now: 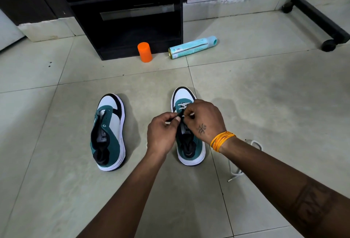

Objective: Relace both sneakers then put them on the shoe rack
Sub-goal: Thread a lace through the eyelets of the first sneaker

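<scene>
pale tiled floor point(246, 89). two teal, white and black sneakers stand side by side, toes away. nearest, a loose white lace point(239, 171) lies right of the right sneaker point(191, 154); over it the left hand point(162, 133) and right hand point(204, 118) each pinch its lace point(182, 107). the left sneaker point(109, 133) is unlaced. tongue labels unreadable. beyond, one orange container point(145, 52) and one spray can point(192, 47) by a black cabinet point(132, 19).

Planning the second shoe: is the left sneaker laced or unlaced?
Unlaced: the left sneaker shows bare eyelets and an open tongue, and a loose white lace lies on the floor.
</scene>
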`<state>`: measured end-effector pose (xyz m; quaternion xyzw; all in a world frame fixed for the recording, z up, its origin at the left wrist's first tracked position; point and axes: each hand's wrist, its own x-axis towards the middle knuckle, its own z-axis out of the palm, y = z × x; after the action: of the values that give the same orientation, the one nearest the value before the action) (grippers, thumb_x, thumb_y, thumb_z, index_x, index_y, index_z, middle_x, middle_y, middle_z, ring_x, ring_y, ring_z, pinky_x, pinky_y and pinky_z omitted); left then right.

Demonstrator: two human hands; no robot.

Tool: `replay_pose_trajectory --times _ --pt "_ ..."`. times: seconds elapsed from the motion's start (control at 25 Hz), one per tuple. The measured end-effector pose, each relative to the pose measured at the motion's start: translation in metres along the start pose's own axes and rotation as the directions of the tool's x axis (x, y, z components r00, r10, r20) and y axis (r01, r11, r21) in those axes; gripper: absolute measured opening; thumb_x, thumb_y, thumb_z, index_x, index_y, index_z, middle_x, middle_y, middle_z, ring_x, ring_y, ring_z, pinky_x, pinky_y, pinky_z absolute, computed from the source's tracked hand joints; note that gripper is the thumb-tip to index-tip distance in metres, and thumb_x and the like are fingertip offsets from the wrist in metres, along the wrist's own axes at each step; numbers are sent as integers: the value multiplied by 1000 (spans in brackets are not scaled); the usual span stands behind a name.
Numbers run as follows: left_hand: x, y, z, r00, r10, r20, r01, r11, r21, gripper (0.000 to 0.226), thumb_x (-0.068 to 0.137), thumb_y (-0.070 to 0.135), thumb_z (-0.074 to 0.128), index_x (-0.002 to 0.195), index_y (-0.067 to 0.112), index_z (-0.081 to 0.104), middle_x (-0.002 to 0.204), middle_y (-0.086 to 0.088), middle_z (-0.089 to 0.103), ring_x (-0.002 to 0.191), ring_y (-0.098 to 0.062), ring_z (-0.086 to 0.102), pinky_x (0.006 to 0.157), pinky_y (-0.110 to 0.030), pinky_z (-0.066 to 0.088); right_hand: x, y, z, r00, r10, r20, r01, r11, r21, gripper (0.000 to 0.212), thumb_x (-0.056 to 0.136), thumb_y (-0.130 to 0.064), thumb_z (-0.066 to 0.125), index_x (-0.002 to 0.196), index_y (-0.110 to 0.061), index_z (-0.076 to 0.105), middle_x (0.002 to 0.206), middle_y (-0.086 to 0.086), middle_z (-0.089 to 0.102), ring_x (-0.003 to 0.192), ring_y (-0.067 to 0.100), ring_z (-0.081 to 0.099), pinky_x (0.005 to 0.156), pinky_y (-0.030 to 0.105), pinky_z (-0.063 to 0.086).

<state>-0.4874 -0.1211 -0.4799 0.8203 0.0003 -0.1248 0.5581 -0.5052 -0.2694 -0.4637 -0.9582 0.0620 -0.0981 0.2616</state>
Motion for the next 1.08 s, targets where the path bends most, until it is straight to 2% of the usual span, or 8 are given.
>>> replay_pose_trajectory --times 0.12,0.28,0.44,0.64,0.8,0.88,0.96,1.08 --pt "0 -2 0 999 34 -7 -34 999 -10 16 95 29 67 102 32 81 92 15 79 88 -8 74 87 -48 62 0 3 5 1000 -11 -16 11 999 33 7 81 -20 69 81 -22 76 90 -1 62 81 24 63 64 35 51" --pt "1 -4 -2 996 94 -3 -94 993 73 22 93 43 59 101 34 78 87 13 78 83 -12 74 82 -48 62 -6 13 16 996 44 -80 -26 976 218 11 83 -15 72 80 -25 77 93 -6 59 90 20 62 70 34 51" --pt "10 -2 0 960 280 15 -272 914 303 18 94 17 63 101 32 70 86 13 74 76 -14 75 77 -42 60 -12 20 27 988 89 -127 -54 965 257 13 84 -11 74 82 -23 77 91 -7 59 92 22 61 71 37 51" --pt "24 3 -1 958 280 67 -287 908 307 17 90 12 71 86 28 66 75 16 66 70 -12 71 71 -42 60 -15 25 30 987 104 -126 -57 941 333 12 87 -13 74 91 -22 81 98 -8 62 95 18 63 79 39 54" --pt "27 0 -2 980 183 84 -201 906 373 9 95 30 55 86 30 55 80 8 67 75 -23 69 74 -45 59 -37 10 22 961 177 -212 -91 928 360 27 85 -26 75 111 -31 73 119 -12 51 95 4 62 80 24 53" --pt "29 -5 -5 989 115 91 -140 929 343 12 90 37 46 86 29 54 82 3 69 76 -29 71 73 -49 60 -47 7 25 951 198 -237 -101 925 366 23 83 -27 75 105 -29 68 109 -10 52 88 7 62 78 29 54" --pt "25 -10 -8 990 110 90 -136 922 363 13 91 35 43 87 26 51 82 0 68 76 -29 69 72 -49 58 -51 11 32 948 188 -256 -81 923 377 18 88 -20 70 106 -22 66 105 -6 57 93 13 62 83 40 54" --pt "12 -29 -14 981 173 89 -193 808 557 3 97 16 49 94 17 49 89 -5 64 80 -33 62 67 -39 45 -55 16 35 941 192 -280 -69 915 396 28 95 -6 58 121 -16 63 116 -3 60 109 16 60 93 43 52"
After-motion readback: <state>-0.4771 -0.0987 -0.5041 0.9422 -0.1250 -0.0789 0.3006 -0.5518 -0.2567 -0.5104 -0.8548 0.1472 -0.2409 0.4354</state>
